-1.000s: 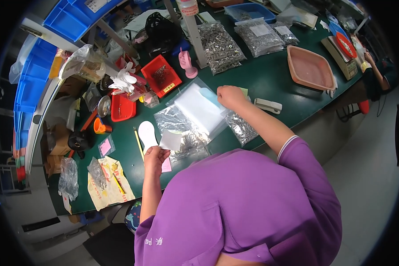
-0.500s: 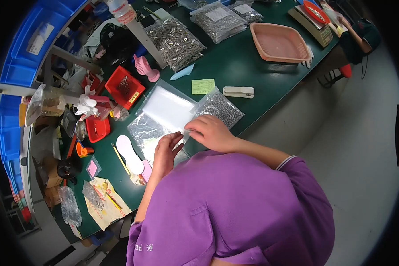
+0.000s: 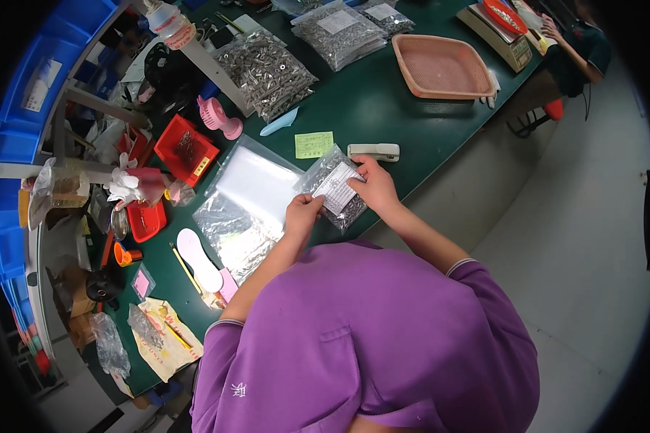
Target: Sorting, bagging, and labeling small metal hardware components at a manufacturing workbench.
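Observation:
A white printed label (image 3: 337, 186) lies across the front of a clear plastic bag of small metal parts (image 3: 351, 215), which look like screws. My left hand (image 3: 305, 215) pinches the label's lower left corner, thumb and fingers pressed together. At the opposite end, my right hand (image 3: 375, 185) grips the label's right edge, thumb on top and fingers by the bag's far side. Whether the label is stuck down cannot be told. Flat clear plastic bags (image 3: 256, 177) lie beside the filled bag, left of it. A white stapler (image 3: 373, 151) sits just beyond my right hand.
Past the bag lies a green paper slip (image 3: 314, 144). Large bags of metal parts (image 3: 267, 76) and a pinkish basket (image 3: 444, 68) stand farther back. On the left are a red bin (image 3: 184, 150), a pink fan (image 3: 219, 117) and a white insole-shaped piece (image 3: 198, 260). Another person (image 3: 581, 54) sits far right.
Both hands have moved right from the flat bags to the filled bag. The white label now lies over that bag, held at both ends. The view has shifted slightly.

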The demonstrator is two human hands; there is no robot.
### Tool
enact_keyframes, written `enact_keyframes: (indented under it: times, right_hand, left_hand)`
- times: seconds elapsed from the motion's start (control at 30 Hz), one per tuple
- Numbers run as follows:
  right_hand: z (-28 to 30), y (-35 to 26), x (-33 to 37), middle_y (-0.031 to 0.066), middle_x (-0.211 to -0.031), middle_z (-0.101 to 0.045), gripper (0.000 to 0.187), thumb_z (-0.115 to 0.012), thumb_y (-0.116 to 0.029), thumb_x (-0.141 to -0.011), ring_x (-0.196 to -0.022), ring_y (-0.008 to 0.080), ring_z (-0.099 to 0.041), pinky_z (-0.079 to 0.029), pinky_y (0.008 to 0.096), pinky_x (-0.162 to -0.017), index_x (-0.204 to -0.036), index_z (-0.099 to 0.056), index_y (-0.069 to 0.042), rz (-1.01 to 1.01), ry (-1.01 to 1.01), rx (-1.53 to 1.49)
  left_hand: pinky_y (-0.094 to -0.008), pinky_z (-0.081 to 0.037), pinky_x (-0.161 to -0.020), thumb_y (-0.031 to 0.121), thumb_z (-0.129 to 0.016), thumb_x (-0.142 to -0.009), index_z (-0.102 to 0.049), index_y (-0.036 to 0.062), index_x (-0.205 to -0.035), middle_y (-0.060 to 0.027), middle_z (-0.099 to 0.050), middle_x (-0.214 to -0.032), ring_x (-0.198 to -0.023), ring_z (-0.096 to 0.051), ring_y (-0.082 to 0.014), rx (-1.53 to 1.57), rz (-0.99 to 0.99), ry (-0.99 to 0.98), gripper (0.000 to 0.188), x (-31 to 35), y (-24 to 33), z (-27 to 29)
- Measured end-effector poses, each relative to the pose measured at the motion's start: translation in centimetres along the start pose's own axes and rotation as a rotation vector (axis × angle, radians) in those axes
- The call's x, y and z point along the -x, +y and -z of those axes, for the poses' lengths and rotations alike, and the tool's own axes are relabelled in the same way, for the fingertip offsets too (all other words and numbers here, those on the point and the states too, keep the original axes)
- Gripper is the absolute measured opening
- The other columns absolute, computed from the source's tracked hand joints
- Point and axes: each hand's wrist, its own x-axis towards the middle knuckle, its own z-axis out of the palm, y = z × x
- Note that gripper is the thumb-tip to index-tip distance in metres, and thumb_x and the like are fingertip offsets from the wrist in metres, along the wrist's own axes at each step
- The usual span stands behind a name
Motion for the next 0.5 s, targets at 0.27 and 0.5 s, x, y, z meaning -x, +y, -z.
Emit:
enact_keyframes:
  times: [0.27, 0.5]
  right_hand:
    - [0.2, 1.2, -0.9, 0.0080, -0.081, -0.064, 0.047, -0.069, -0.010, -0.075, -0.072, 0.0193, -0.063, -0.050, 0.0307, -0.068, -0.118, -0.052, -0.005, -0.014, 0.017, 0.118]
    - [-0.3, 1.3, -0.9, 0.0100, -0.082, -0.063, 0.046, -0.068, -0.011, -0.075, -0.074, 0.0263, -0.063, -0.050, 0.0344, -0.068, -0.118, -0.052, -0.007, 0.081, 0.040, 0.194]
  left_hand:
    - [-0.0202, -0.042, -0.046, 0.011, -0.069, -0.077, -0.052, 0.0010, -0.091, -0.0061, -0.060, -0.069, -0.053, -0.056, -0.0113, -0.012, -0.004, 0.082, 0.024, -2.6, -0.6, -0.7]
    - [-0.0230, -0.045, -0.047, 0.009, -0.070, -0.075, -0.048, -0.0027, -0.095, -0.0086, -0.061, -0.073, -0.056, -0.058, -0.0130, -0.110, -0.082, 0.123, 0.033, -3.5, -1.9, -0.8]
